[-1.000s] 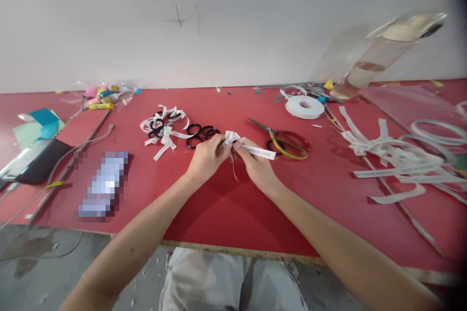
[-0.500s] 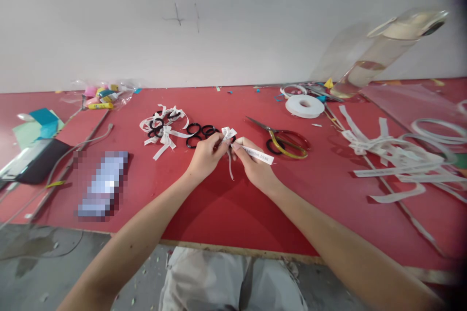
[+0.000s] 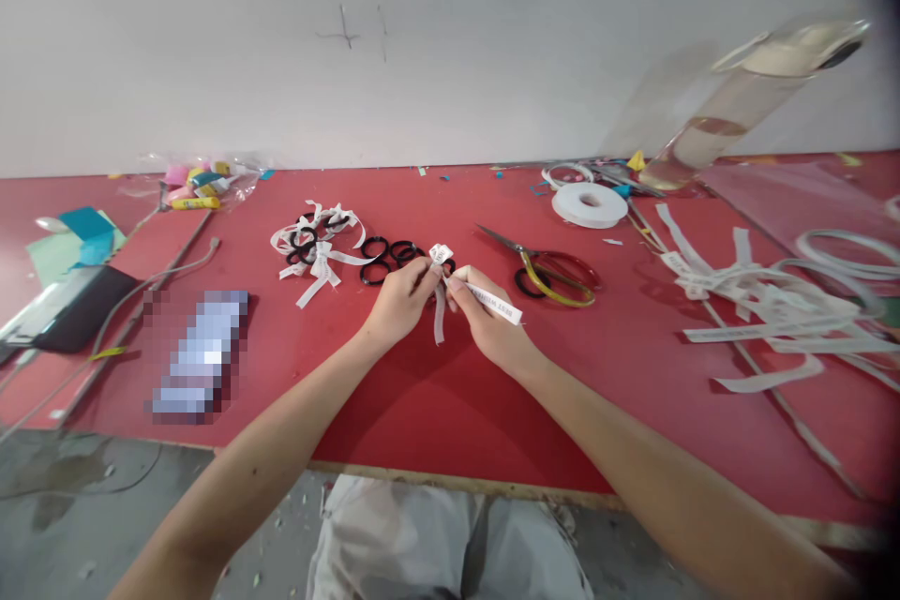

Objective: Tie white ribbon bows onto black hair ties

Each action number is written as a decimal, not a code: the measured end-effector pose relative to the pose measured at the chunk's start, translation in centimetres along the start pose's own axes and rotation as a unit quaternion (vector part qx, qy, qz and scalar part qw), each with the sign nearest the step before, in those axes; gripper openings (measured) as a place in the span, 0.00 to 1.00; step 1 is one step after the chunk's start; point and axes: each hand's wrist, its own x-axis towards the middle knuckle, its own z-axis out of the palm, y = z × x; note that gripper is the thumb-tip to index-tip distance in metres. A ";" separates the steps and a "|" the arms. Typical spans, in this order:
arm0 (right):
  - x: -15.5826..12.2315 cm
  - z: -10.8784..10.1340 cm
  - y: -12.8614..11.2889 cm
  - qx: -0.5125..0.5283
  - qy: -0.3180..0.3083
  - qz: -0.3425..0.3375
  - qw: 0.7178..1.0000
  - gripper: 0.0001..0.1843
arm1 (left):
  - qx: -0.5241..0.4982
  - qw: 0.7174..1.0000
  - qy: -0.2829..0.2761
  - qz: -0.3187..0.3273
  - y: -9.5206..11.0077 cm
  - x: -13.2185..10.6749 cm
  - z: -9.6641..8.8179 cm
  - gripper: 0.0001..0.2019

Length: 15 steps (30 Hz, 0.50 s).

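My left hand (image 3: 399,300) and my right hand (image 3: 487,323) meet over the middle of the red table (image 3: 436,394), both pinched on a white printed ribbon (image 3: 492,302). One end sticks out to the right over my right hand, a loop shows above my fingertips, and a tail hangs down between the hands. Just beyond my fingers lie loose black hair ties (image 3: 385,255). Further left is a small heap of black ties with white ribbon bows (image 3: 313,244).
Scissors (image 3: 545,267) lie right of my hands, a white tape roll (image 3: 589,204) behind them. A tangle of cut ribbon strips (image 3: 759,300) covers the right side, a clear bottle (image 3: 738,98) stands behind. A phone (image 3: 201,352), cable and dark case sit left.
The ribbon's right end has shortened and dipped lower, while the tail hanging between my hands has grown longer. Both hands stay in about the same place.
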 end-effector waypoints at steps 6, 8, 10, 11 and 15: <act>0.2 -0.1 0.0 -0.001 -0.003 -0.003 1.000 0.20 | -0.006 1.000 0.005 0.008 -0.3 0.1 0.3 0.13; 0.1 -0.2 -0.1 -0.002 0.002 -0.006 1.000 0.19 | -0.032 0.999 0.004 0.001 -0.5 0.3 0.4 0.13; -0.2 0.0 -0.4 -0.008 -0.012 -0.015 1.000 0.19 | -0.065 0.997 0.024 -0.016 -0.7 0.6 0.1 0.14; -0.4 0.2 -0.6 -0.009 -0.029 -0.024 0.999 0.19 | -0.084 0.995 0.035 -0.028 -0.8 0.7 -0.2 0.14; -1.1 1.0 -1.1 0.028 -0.105 -0.048 0.993 0.18 | -0.108 0.992 0.044 -0.047 -0.7 0.8 -1.4 0.13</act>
